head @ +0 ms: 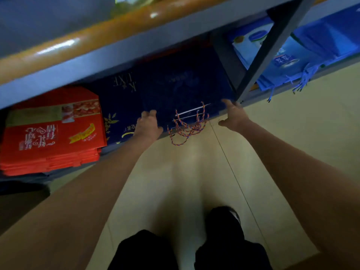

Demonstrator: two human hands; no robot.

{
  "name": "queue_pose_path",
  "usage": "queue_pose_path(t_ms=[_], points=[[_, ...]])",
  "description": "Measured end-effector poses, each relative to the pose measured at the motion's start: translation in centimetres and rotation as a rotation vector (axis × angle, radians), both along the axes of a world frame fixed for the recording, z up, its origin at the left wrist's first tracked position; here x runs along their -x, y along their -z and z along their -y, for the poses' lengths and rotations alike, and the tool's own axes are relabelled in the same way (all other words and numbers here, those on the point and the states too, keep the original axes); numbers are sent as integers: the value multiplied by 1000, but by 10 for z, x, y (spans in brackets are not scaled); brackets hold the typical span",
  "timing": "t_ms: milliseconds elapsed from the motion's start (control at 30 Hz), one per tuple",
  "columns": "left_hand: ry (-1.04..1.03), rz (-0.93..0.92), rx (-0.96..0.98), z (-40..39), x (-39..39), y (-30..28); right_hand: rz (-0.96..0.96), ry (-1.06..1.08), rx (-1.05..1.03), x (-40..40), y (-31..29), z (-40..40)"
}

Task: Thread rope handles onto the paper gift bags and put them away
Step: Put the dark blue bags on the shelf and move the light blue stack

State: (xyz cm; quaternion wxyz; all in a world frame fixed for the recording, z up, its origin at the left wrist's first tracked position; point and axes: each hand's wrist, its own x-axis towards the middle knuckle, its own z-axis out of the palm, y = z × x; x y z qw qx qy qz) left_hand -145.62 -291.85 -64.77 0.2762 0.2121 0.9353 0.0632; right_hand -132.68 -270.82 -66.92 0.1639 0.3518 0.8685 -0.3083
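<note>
While lying flat on shelf, navy bag, rope handles facing outward, left hand grasping edge, right hand released.

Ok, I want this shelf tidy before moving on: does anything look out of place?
Yes. The rope handles of the navy bag spill over the shelf's front edge, tangled and dangling toward the floor. The bag itself lies flat between both hands.

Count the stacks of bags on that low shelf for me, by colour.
3. Red stack at left; navy stack in the middle, with the left hand and right hand at its front edge; light blue stack right of the post. More may be hidden behind.
</note>
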Motion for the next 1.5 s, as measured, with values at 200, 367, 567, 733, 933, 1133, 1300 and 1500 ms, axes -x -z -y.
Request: queue_pose_path(t_ms=[200,367,567,733,933,1133,1300,1500], points=[[-153,92,69,-20,35,80,166,-206,-260,51,62,-43],[-168,148,130,-29,63,107,114,-214,-66,67,91,-64],[-152,63,176,-23,60,112,-6,-190,-165,69,94,-58],[-175,31,182,-26,59,114,-46,-164,-186,74,91,-56],[-346,182,27,-16,49,99,103,-73,-164,59,96,-25],[-193,119,220,-6,-13,5,119,-1,-62,-4,25,-2],[383,183,261,-37,-68,-114,119,91,71,-95,-98,-16],[844,174,189,-150,-175,-293,107,285,98,-234,-290,-84]])
